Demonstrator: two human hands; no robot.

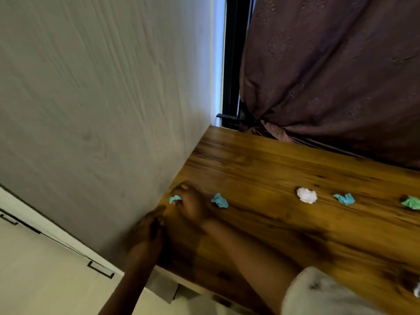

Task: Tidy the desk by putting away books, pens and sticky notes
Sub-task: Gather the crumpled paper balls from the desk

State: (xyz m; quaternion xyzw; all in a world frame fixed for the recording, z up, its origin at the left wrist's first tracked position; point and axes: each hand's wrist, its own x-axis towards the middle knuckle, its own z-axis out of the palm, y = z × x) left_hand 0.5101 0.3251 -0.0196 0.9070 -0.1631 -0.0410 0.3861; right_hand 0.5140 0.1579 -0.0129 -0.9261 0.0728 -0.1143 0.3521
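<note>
crumpled blue sticky note [175, 198], right hand [192, 206] pinching

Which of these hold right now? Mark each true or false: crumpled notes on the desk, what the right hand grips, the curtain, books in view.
1. Five crumpled notes show on the wooden desk. True.
2. The right hand pinches a pink crumpled note. False: it pinches a blue crumpled note.
3. The white crumpled note lies right of the loose blue crumpled note. True.
4. Books are stacked on the desk. False: none show.
5. The left hand holds a pen. False: no pen shows; it is blurred.
</note>
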